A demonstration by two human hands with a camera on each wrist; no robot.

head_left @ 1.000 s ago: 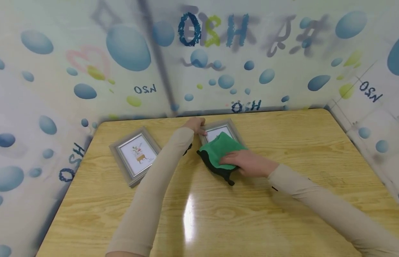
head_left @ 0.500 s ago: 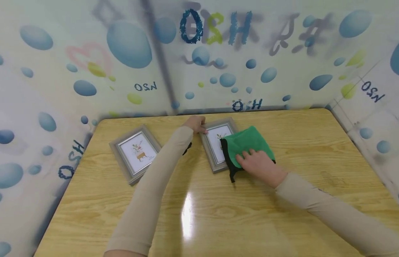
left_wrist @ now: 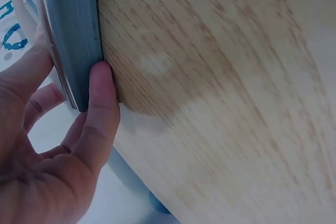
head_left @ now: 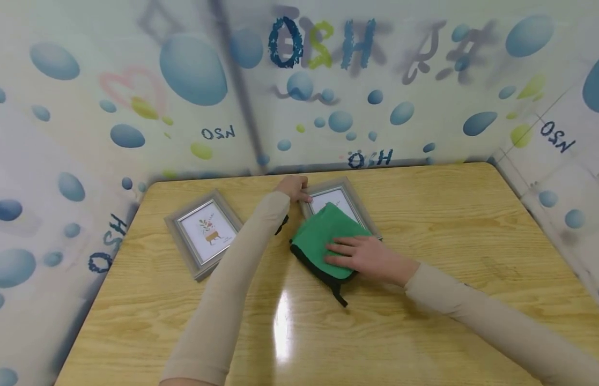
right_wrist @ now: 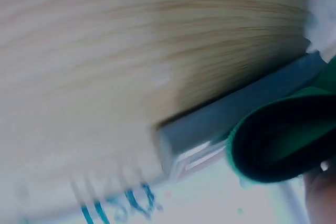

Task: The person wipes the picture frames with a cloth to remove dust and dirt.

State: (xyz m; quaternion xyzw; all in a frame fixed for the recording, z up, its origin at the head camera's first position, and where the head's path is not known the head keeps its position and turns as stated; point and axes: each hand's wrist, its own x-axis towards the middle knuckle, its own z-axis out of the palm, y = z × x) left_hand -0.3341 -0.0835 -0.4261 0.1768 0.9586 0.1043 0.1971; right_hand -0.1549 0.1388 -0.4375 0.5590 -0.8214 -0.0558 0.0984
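A: What does the left hand [head_left: 294, 187] have?
B: The far left corner of a frame [head_left: 334, 197], gripped between thumb and fingers
A: And the right hand [head_left: 369, 258]?
B: It rests on the green cloth [head_left: 315, 233], fingers straight and slightly spread, not curled round it
A: Where's the cloth?
B: Across the frame's near part, its black edge reaching past it over the table [head_left: 453, 209]
A: Anything else there?
B: A second frame [head_left: 206, 230], lying to the left, partly hidden by the left sleeve [head_left: 236, 279]
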